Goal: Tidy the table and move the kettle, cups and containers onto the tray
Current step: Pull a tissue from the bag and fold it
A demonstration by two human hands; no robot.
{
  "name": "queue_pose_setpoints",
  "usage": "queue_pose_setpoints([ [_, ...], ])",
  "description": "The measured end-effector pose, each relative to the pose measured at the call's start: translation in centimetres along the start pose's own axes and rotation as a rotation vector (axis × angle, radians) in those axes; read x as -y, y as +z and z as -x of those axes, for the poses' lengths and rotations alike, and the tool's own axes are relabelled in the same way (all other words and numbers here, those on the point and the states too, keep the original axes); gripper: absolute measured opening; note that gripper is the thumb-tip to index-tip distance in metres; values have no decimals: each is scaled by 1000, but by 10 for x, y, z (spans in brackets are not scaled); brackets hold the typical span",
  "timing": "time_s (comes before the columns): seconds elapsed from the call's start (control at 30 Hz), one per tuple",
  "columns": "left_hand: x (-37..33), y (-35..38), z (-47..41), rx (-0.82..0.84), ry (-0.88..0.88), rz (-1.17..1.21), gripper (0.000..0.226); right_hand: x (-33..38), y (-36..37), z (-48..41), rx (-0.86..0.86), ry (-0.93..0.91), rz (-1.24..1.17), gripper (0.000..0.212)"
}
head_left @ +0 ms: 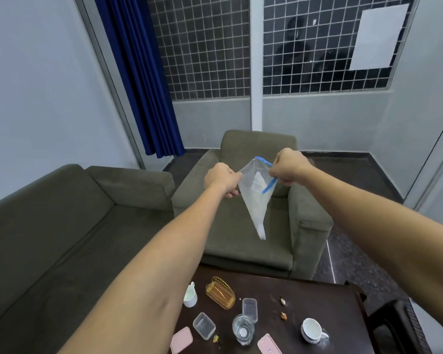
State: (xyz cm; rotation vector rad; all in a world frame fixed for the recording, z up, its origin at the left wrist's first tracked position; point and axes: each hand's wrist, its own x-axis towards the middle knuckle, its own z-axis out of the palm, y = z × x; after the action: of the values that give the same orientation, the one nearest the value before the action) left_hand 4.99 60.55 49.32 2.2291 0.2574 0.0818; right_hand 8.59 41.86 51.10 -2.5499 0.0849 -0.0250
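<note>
Both my arms are stretched out above the armchair. My left hand and my right hand each pinch one side of the mouth of a clear zip bag with a blue seal strip; white scraps lie inside it. Below, on the dark table, stand a white cup, a white jug, two clear plastic containers, a clear glass vessel and two pink lids.
A gold wire holder sits on the table, with small wrapper scraps near it. A grey-green armchair stands beyond the table and a sofa to the left. A dark chair is at the right.
</note>
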Motion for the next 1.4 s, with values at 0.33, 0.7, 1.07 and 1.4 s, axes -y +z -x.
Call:
queue_pose_setpoints([
  [0.33,27,-17,-39,183,114,118,17,34,53,13,-267,-126,441,20],
  [0.7,49,-10,-56,192,320,70,15,78,74,16,-152,82,224,21],
  [1.07,47,11,-51,332,451,134,21,52,76,14,-7,430,-209,20],
  [1.4,36,24,-39,394,439,220,18,36,69,16,10,437,-33,26],
])
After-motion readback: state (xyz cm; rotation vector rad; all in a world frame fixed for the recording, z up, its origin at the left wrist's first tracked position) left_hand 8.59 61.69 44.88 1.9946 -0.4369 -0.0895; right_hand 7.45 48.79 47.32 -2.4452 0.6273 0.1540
